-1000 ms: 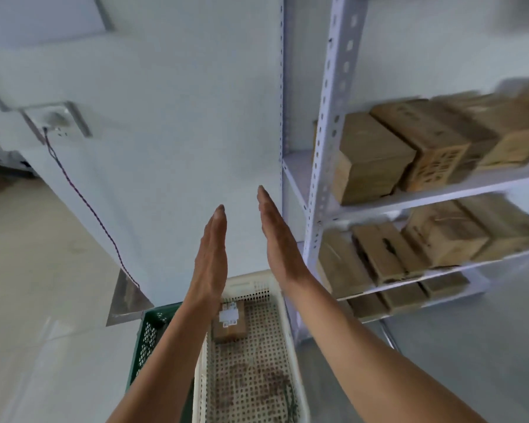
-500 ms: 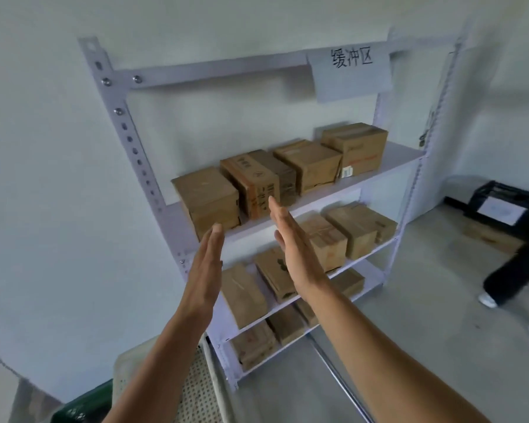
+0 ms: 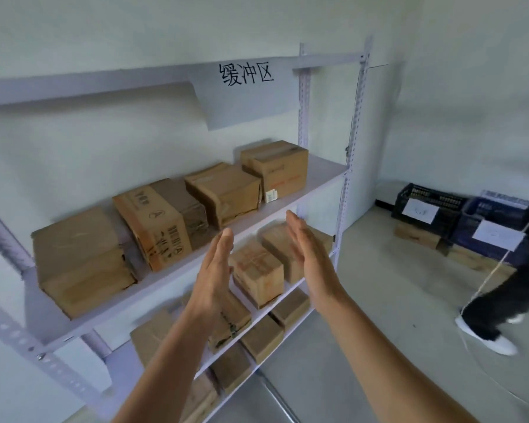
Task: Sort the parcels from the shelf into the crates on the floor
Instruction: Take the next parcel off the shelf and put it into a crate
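Observation:
A white metal shelf (image 3: 315,181) stands against the wall with several brown cardboard parcels on its tiers. The top tier holds a plain parcel at the left (image 3: 80,261), a printed one (image 3: 156,227), a dented one (image 3: 226,193) and a taller one (image 3: 278,167). On the middle tier sits a small parcel (image 3: 257,270) right between my hands. My left hand (image 3: 214,270) and my right hand (image 3: 310,254) are raised in front of the shelf, palms facing each other, fingers straight, holding nothing.
Dark crates (image 3: 425,206) with white paper labels stand on the floor at the far right, cardboard under them. A person's legs in dark trousers and white shoes (image 3: 486,334) step there. A paper sign (image 3: 245,87) hangs from the shelf's top rail.
My view has swung right from the white and green crates on the floor to the shelf. Both hands stay open and now reach closer to the middle tier.

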`<state>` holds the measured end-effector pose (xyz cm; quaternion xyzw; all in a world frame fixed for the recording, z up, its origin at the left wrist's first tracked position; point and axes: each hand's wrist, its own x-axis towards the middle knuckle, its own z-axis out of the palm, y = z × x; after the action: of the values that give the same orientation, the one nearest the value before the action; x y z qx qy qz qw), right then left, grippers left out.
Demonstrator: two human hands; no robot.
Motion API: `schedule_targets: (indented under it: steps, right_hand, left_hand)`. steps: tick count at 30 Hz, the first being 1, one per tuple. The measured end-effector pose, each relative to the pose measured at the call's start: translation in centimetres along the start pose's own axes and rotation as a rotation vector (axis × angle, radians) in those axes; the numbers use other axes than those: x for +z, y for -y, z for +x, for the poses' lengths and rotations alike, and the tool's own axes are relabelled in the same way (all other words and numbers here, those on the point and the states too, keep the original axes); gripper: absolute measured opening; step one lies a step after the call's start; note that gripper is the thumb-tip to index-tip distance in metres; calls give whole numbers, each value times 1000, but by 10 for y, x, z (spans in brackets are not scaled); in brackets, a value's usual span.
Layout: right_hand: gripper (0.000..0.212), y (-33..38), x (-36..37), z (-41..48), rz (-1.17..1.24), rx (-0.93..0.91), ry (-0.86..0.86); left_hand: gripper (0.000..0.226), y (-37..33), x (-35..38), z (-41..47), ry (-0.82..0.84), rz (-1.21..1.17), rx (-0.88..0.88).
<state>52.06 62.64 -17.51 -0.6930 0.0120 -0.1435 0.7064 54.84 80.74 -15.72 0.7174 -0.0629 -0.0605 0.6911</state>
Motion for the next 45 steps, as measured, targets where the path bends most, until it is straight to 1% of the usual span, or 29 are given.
schedule_targets:
  steps: [2,3,6,8,13,15,19,20,23,25,27,32,34,38,40,42,45]
  right_hand:
    - [68,-9,-20,34,5,27,-26]
    - [68,-11,-30,52,3,42,-37]
    - [67,-14,-55,106,-30,74,-41]
    - [65,-14,-69,140,-57,66,-52]
    - [41,-13,-86,206,-67,67,-76]
    - [42,-12,-91,228,-61,58,-67]
    - [73,-14,-103,274,-53,24,-31]
    - [73,-15,-107,287,-43,28,-34]
    - [57,-21,-124,331,-15,22,-33]
    - [56,-26,-136,365,-22,-5,0]
    - [65,-29,-149,398,-6,-18,29]
    - [72,-42,-182,478,-19,11,115]
    - [69,-51,-190,508,-71,45,163]
    - [73,-69,-194,555,-202,227,304]
    - [77,-75,-193,569,-258,297,427]
    - [81,-80,-191,577,-305,327,540]
    - [75,-85,-188,582,-299,302,607]
  left_hand:
    - [99,0,21,42,-5,-26,-30]
    - [101,-1,29,64,-6,-39,-45]
    - [115,-10,52,126,-28,-58,-72]
    - [113,-15,63,162,-53,-64,-81]
    - [109,-25,77,227,-101,-46,-97]
    - [103,-28,80,247,-111,-48,-95]
    - [88,-31,87,285,-160,-53,-106]
    - [82,-30,89,295,-174,-36,-102]
    - [66,-32,98,323,-204,-3,-90]
    - [63,-34,105,344,-241,14,-86]
    - [65,-34,113,368,-284,36,-80]
    - [63,-39,142,418,-401,78,-117]
    - [66,-42,153,432,-434,123,-151]
    - [67,-45,171,451,-477,228,-236]
    - [70,-46,176,454,-520,222,-289]
    - [71,-46,183,452,-566,171,-350]
    - [78,-44,192,449,-629,136,-411]
